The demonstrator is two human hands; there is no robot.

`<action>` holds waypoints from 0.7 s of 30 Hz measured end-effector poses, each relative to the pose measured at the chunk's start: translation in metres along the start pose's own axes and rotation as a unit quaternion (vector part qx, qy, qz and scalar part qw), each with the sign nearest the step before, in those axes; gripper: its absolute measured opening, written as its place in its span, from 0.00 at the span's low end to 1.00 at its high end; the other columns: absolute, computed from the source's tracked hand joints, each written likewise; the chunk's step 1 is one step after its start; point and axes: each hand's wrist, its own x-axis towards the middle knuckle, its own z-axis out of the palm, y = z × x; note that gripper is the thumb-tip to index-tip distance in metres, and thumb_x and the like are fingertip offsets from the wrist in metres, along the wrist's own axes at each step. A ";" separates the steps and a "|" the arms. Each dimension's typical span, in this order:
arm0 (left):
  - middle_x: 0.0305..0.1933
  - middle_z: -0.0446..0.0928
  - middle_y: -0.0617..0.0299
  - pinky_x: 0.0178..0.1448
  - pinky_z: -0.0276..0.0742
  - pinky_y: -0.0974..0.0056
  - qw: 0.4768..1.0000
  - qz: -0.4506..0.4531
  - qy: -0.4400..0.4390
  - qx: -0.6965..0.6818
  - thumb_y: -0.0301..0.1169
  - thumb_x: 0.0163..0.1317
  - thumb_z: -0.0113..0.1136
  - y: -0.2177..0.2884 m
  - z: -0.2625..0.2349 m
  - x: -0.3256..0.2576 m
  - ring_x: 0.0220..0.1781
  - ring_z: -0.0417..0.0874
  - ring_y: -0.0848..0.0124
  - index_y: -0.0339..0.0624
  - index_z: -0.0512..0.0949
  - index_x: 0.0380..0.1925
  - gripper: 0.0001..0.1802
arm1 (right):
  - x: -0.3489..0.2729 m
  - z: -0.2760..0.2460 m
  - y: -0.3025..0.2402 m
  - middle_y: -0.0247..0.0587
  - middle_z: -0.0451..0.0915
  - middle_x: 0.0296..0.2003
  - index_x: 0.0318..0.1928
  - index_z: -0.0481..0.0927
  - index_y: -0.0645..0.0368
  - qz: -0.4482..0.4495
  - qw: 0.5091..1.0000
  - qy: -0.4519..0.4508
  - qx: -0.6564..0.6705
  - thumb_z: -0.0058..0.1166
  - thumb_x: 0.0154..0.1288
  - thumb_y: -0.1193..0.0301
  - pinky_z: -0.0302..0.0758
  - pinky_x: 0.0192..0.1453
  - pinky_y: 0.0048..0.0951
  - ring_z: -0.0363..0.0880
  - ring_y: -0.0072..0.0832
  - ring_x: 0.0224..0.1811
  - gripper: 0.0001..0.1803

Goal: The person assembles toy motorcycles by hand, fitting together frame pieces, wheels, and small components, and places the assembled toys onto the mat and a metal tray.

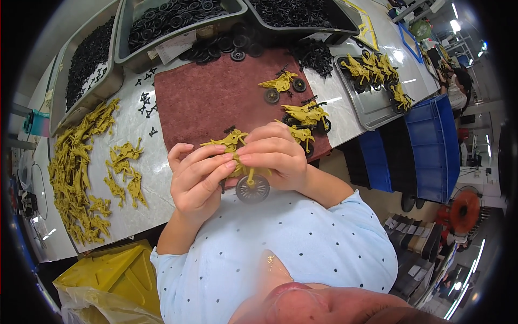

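Observation:
My left hand point(198, 177) and my right hand point(278, 156) meet close to my chest, their fingers pinched on a yellow toy motorcycle point(251, 180). Its black spoked wheel point(252, 190) hangs beneath my fingertips; much of the body is hidden by them. Just beyond my fingers shows another yellow motorcycle piece point(232, 138); whether it touches the held one I cannot tell. On the right side of the reddish-brown cloth point(210, 97) stand several toy motorcycles, one farther off with two black wheels point(278, 82) and a nearer one point(306, 114) close to my right hand.
Yellow body parts point(75, 173) lie heaped at the left, with small black pieces point(145, 102) beside the cloth. Along the back stand grey bins of black parts point(120, 48) and loose wheels point(237, 55). A metal tray point(372, 116) at right carries toy motorcycles; blue crates point(431, 146) stand beyond.

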 end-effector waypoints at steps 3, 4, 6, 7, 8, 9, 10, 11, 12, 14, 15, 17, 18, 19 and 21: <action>0.37 0.83 0.62 0.49 0.64 0.60 1.000 -0.017 0.012 -0.006 0.30 0.48 0.68 0.000 0.004 -0.004 0.41 0.84 0.64 0.40 0.84 0.36 0.13 | 0.002 0.002 -0.002 0.37 0.83 0.42 0.43 0.82 0.58 -0.010 1.000 -0.002 -0.001 0.61 0.57 0.76 0.72 0.43 0.32 0.79 0.35 0.42 0.12; 0.37 0.84 0.62 0.48 0.63 0.61 0.999 -0.030 0.019 0.000 0.30 0.48 0.68 0.000 0.006 -0.006 0.40 0.84 0.64 0.40 0.84 0.36 0.13 | 0.002 0.005 -0.001 0.37 0.83 0.42 0.43 0.82 0.58 -0.002 1.000 0.012 -0.005 0.61 0.55 0.77 0.72 0.43 0.33 0.79 0.35 0.41 0.12; 0.36 0.84 0.62 0.47 0.63 0.62 0.999 -0.036 0.027 0.017 0.29 0.48 0.68 -0.003 0.011 -0.008 0.39 0.84 0.64 0.40 0.84 0.35 0.12 | 0.001 0.007 -0.001 0.37 0.83 0.42 0.42 0.83 0.57 0.005 1.000 0.030 -0.008 0.60 0.54 0.79 0.72 0.42 0.33 0.80 0.35 0.41 0.13; 0.36 0.84 0.62 0.45 0.62 0.62 0.998 -0.044 0.039 0.034 0.29 0.49 0.68 -0.005 0.013 -0.010 0.39 0.84 0.64 0.41 0.84 0.35 0.12 | -0.001 0.008 0.001 0.38 0.82 0.42 0.42 0.83 0.58 0.017 1.000 0.017 -0.003 0.60 0.53 0.80 0.72 0.45 0.34 0.79 0.36 0.43 0.13; 0.36 0.84 0.62 0.45 0.62 0.62 0.998 -0.040 0.038 0.034 0.29 0.49 0.68 -0.008 0.015 -0.011 0.39 0.84 0.64 0.41 0.84 0.35 0.12 | -0.001 0.007 0.005 0.39 0.82 0.43 0.41 0.83 0.58 0.027 1.000 0.002 0.001 0.60 0.52 0.80 0.73 0.48 0.35 0.79 0.36 0.45 0.13; 0.37 0.84 0.63 0.48 0.63 0.62 0.997 -0.017 0.049 0.053 0.30 0.49 0.68 -0.011 0.015 -0.012 0.39 0.84 0.64 0.42 0.84 0.35 0.11 | 0.002 0.005 0.007 0.39 0.82 0.43 0.41 0.83 0.58 0.024 1.000 0.005 0.000 0.60 0.52 0.80 0.73 0.48 0.35 0.79 0.36 0.45 0.13; 0.37 0.84 0.64 0.50 0.64 0.62 0.996 0.005 0.060 0.073 0.31 0.49 0.68 -0.015 0.015 -0.013 0.40 0.84 0.64 0.43 0.84 0.34 0.11 | 0.006 0.000 0.009 0.41 0.81 0.45 0.45 0.82 0.58 0.020 0.999 -0.007 -0.032 0.60 0.52 0.80 0.73 0.51 0.35 0.78 0.37 0.48 0.17; 0.37 0.84 0.64 0.50 0.64 0.62 0.996 0.008 0.058 0.074 0.31 0.49 0.68 -0.015 0.013 -0.014 0.40 0.84 0.64 0.43 0.84 0.34 0.11 | 0.008 -0.003 0.008 0.42 0.80 0.47 0.50 0.80 0.58 0.017 0.998 -0.018 -0.063 0.60 0.53 0.80 0.73 0.55 0.36 0.77 0.38 0.52 0.21; 0.39 0.83 0.66 0.54 0.64 0.60 0.990 0.035 0.066 0.120 0.32 0.50 0.69 -0.016 0.010 -0.016 0.43 0.82 0.64 0.47 0.85 0.34 0.10 | 0.009 -0.006 0.006 0.42 0.80 0.47 0.50 0.80 0.58 0.017 0.998 -0.015 -0.062 0.60 0.53 0.80 0.73 0.55 0.36 0.77 0.38 0.52 0.21; 0.40 0.83 0.68 0.58 0.64 0.59 0.981 0.064 0.072 0.167 0.34 0.50 0.69 -0.018 0.009 -0.021 0.46 0.81 0.65 0.51 0.85 0.34 0.09 | 0.008 -0.011 0.003 0.43 0.77 0.53 0.60 0.71 0.60 0.203 0.978 0.033 -0.044 0.58 0.58 0.77 0.71 0.61 0.33 0.74 0.37 0.58 0.28; 0.42 0.82 0.71 0.62 0.62 0.58 0.971 0.096 0.078 0.205 0.35 0.50 0.69 -0.021 0.011 -0.025 0.49 0.79 0.66 0.55 0.85 0.33 0.08 | -0.005 -0.009 0.011 0.42 0.75 0.56 0.65 0.64 0.61 0.319 0.932 0.042 0.168 0.53 0.66 0.74 0.70 0.61 0.30 0.73 0.31 0.60 0.28; 0.48 0.79 0.74 0.66 0.61 0.55 0.951 0.131 0.061 0.273 0.36 0.52 0.69 -0.023 0.015 -0.029 0.57 0.72 0.68 0.66 0.86 0.34 0.09 | -0.012 -0.010 0.011 0.41 0.75 0.56 0.65 0.65 0.61 0.391 0.851 0.000 0.349 0.52 0.68 0.71 0.71 0.60 0.29 0.73 0.28 0.59 0.26; 0.48 0.79 0.74 0.66 0.61 0.55 0.951 0.131 0.061 0.272 0.36 0.52 0.69 -0.023 0.018 -0.030 0.57 0.72 0.68 0.66 0.86 0.34 0.09 | -0.012 -0.011 0.010 0.40 0.75 0.55 0.64 0.65 0.62 0.445 0.732 -0.042 0.514 0.50 0.71 0.69 0.71 0.59 0.27 0.72 0.25 0.59 0.24; 0.50 0.78 0.72 0.65 0.61 0.54 0.954 0.123 0.044 0.269 0.37 0.51 0.69 -0.024 0.022 -0.030 0.58 0.71 0.67 0.67 0.86 0.35 0.10 | -0.007 -0.007 0.005 0.39 0.76 0.54 0.62 0.67 0.61 0.452 0.733 -0.040 0.507 0.54 0.70 0.69 0.73 0.53 0.24 0.75 0.23 0.55 0.23; 0.58 0.73 0.65 0.66 0.60 0.50 0.958 0.109 0.020 0.264 0.42 0.51 0.69 -0.029 0.026 -0.027 0.62 0.69 0.61 0.67 0.85 0.42 0.15 | -0.006 -0.006 0.005 0.41 0.77 0.52 0.59 0.68 0.64 0.482 0.737 -0.027 0.473 0.56 0.69 0.70 0.75 0.54 0.24 0.76 0.23 0.53 0.22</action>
